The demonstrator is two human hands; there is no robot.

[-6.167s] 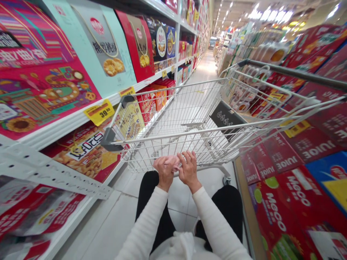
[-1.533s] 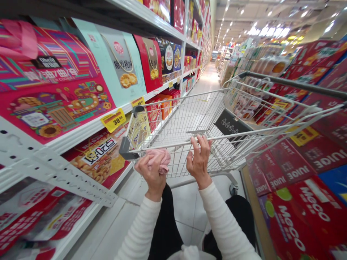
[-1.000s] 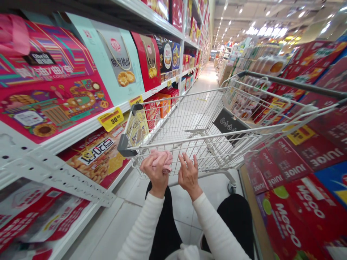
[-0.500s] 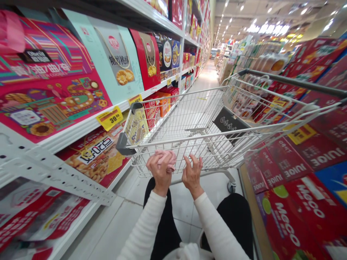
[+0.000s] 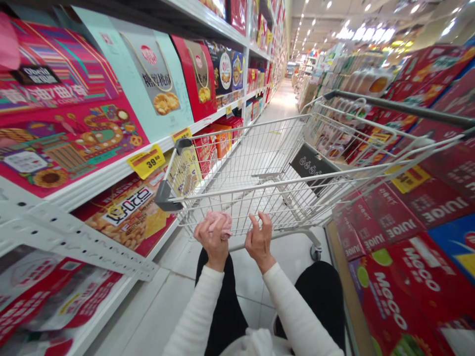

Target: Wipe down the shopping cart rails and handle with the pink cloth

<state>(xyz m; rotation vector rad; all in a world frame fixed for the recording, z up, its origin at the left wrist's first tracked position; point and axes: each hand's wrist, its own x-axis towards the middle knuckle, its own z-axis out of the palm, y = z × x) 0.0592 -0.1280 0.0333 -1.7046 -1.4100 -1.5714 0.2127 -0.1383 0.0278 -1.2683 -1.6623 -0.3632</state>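
A crumpled pink cloth (image 5: 219, 223) is gripped in my left hand (image 5: 212, 243), whose fingers wrap round it. To the right, my right hand (image 5: 260, 241) is raised with its fingers loosely bent and apart, and nothing shows in it. Both hands are at the near side of a wire shopping cart (image 5: 237, 190), just below its top rail. Whether the right fingertips touch the wires, I cannot tell. The cart's basket holds no goods that I can see.
Shelving (image 5: 111, 173) with gift boxes and price tags runs along the left. Stacked red drink cartons (image 5: 393, 291) stand close on the right. A cart wheel (image 5: 315, 252) rests on the tiled floor (image 5: 181, 301). Beyond the cart, the aisle (image 5: 279, 101) runs into the distance.
My left hand has shifted slightly left and down with the pink cloth. The right hand has moved a little left, its fingers bent more. The cart looks almost unchanged.
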